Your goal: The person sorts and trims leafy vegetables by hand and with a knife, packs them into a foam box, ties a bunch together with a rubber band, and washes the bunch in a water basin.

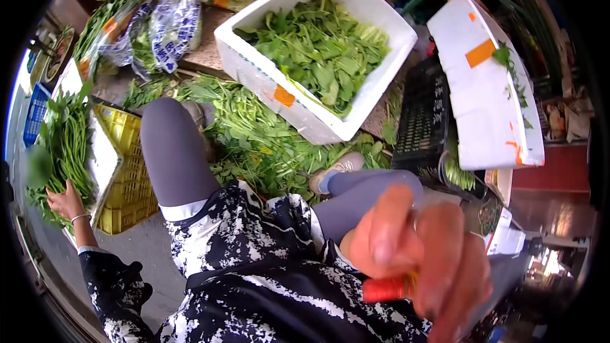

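My left hand (65, 203) lies on a pile of long-stemmed greens (71, 136) at the far left, with its fingers spread over the stems. The greens rest on a white foam lid or box (107, 159) above a yellow crate. Close to the camera at the lower right, my right hand (422, 248) is raised and blurred, its fingers curled round a small red item (386, 289), perhaps a roll of tape or ties. Part of that item is hidden by the fingers.
A white foam box (279, 98) of leafy greens stands ahead. Loose greens (254, 127) cover the floor between my feet. The yellow crate (130, 197) is left, a black crate (419, 114) and an upright foam box (483, 108) right. Bagged vegetables (175, 22) lie at the back left.
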Demonstrator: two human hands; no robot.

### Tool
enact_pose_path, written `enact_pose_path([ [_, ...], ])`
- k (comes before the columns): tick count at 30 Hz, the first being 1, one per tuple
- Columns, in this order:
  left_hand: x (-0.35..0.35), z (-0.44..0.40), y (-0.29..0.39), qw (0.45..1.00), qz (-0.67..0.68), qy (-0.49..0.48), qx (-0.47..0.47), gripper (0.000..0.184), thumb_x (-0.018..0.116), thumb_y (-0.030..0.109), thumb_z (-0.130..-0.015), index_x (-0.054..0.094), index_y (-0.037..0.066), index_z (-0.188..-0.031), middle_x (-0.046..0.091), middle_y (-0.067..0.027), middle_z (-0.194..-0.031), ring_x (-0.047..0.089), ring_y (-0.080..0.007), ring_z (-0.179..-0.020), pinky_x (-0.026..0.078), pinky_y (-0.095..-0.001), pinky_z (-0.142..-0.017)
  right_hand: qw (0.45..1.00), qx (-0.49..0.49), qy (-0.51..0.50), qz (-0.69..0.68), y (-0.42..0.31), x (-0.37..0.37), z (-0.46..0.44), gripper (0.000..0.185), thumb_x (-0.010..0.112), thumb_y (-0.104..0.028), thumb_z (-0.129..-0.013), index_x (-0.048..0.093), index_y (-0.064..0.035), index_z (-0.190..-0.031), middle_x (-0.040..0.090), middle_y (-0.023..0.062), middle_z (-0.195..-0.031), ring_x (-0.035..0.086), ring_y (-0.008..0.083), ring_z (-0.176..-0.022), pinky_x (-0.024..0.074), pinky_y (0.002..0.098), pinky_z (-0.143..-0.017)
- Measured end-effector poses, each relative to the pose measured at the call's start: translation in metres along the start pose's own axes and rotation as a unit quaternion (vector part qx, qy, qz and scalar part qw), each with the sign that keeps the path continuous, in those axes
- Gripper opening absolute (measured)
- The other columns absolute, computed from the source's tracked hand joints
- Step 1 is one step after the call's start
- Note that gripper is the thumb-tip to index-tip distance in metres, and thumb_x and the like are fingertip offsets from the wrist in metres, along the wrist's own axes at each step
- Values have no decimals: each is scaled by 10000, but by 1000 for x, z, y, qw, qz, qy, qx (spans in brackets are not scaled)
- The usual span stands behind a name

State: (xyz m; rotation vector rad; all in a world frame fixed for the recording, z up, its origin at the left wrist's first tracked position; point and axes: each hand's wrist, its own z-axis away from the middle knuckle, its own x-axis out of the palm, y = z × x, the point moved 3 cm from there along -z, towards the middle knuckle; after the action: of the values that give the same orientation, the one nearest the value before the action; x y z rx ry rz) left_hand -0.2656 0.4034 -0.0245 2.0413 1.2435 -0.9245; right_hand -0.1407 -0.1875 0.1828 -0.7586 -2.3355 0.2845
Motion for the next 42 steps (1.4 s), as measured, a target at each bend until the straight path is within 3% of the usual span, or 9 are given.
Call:
enact_pose_path([
  [4,-51,44,135,957,229,31,175,658,685,327,-723,406,120,-1282,286,-279,-1309,224,-365,-1257,252,-441,-1002,962,165,-206,67,-44,4,-39,214,501,-220,-882,642,-182,-726,587,-10,-869,508,53,-893,370,408,-856],
  [10,-151,150,321,805,485,-124,318,562,665,133,-734,419,86,-1237,346,-169,-1303,252,-320,-1254,220,-392,-1036,992,16,43,116,-40,4,-15,220,426,-100,-865,389,-126,-650,444,-5,-723,475,76,-743,372,274,-704],
  [12,-146,199,358,749,517,-291,293,608,675,99,-723,395,72,-1262,336,-170,-1317,374,-261,-1181,358,-396,-946,993,9,45,112,-46,-7,-21,242,415,-121,-874,387,-129,-635,446,-1,-706,478,83,-730,375,274,-697],
  [15,-169,280,405,531,487,-693,-28,813,717,204,-701,243,-28,-1319,270,-237,-1334,347,-312,-1194,419,-430,-883,996,34,29,79,-50,-22,-20,240,408,-145,-882,418,-131,-642,458,-5,-712,474,80,-737,367,275,-704],
  [18,-157,362,435,336,439,-808,-206,935,708,337,-711,117,-2,-1351,29,-256,-1394,102,-488,-1252,426,-566,-848,996,51,24,63,-53,-32,-18,247,401,-169,-889,450,-132,-650,470,-8,-717,469,77,-745,359,276,-711],
  [22,-166,409,466,237,440,-829,-251,833,664,418,-727,225,14,-1308,211,-273,-1332,244,-470,-1214,443,-557,-830,997,60,20,52,-58,-43,-19,267,392,-202,-899,492,-135,-660,486,-12,-725,463,73,-755,349,277,-721],
  [26,-161,427,485,354,411,-793,-278,473,611,304,-754,431,7,-1075,544,-203,-967,563,-409,-889,480,-581,-726,997,66,19,36,-60,-54,-21,298,383,-234,-909,534,-137,-670,501,-16,-732,456,69,-765,338,278,-731],
  [30,-144,425,482,315,413,-816,-254,341,576,136,-702,447,-9,-983,578,-171,-814,614,-354,-690,509,-538,-553,997,76,19,17,-55,-61,-24,337,374,-267,-919,576,-140,-681,517,-20,-739,450,65,-775,327,279,-740],
  [42,-76,281,408,406,346,-816,-223,180,592,18,-685,513,48,-843,557,-105,-763,576,-328,-760,409,-633,-747,991,39,-91,-92,-42,-70,-21,365,372,-302,-925,616,-90,-756,567,16,-865,475,83,-818,337,296,-762],
])
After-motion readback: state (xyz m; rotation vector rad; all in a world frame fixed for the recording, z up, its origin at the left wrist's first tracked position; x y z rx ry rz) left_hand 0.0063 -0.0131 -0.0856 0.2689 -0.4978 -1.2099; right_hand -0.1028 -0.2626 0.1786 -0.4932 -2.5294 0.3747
